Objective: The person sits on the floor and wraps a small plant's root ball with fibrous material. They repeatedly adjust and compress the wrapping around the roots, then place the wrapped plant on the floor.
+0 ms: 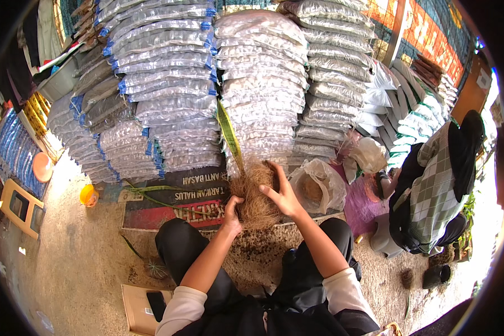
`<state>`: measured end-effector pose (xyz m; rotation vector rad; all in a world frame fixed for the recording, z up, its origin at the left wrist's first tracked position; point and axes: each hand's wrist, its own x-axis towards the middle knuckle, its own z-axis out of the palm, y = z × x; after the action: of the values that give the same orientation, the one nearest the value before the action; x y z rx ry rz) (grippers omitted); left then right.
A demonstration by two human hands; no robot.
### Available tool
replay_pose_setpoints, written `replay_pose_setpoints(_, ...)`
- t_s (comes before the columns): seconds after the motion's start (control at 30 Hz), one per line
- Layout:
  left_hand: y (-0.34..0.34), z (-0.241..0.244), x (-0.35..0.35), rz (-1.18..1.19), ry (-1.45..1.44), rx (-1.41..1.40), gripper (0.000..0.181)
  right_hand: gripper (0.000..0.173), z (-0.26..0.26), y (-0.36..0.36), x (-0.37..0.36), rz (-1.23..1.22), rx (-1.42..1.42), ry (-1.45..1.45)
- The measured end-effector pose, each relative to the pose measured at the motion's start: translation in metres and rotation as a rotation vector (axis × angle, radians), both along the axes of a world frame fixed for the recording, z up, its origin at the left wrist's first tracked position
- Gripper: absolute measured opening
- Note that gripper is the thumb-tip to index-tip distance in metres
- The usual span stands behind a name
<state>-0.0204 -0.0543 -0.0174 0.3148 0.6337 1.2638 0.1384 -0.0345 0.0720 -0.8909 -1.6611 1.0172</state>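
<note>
A shaggy bundle of brown plant fibre (256, 197) is held between my two hands in front of my knees. My left hand (233, 216) grips its lower left side, thumb on top. My right hand (283, 193) rests along its right side with the fingers spread over it. A long green snake plant leaf with yellow edges (229, 130) rises from the bundle's upper left. More long green leaves (159, 189) lie on a dark printed sheet (143, 216) at the left. To the right of the bundle stands an open clear plastic bag (319, 187) with brown material inside.
Tall stacks of filled plastic sacks (260, 75) stand ahead. A person in a patterned top (432, 180) crouches at the right, near a black pot (437, 276). An orange cup (89, 195), a plastic stool (21, 208) and a cardboard box bearing a phone (136, 302) are at the left.
</note>
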Motion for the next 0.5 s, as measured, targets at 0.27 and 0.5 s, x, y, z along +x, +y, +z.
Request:
replay_pose_setpoints(0.27,-0.002,0.013,0.002,0.017,-0.022,-0.081,0.046,0.042,0.005,0.002,0.015,-0.151,0.26,-0.257)
replay_pose_setpoints(0.5,0.004,-0.001,0.015,0.011,0.033,0.092,0.052,0.042,0.003,-0.009,0.001,-0.078,0.458,-0.435)
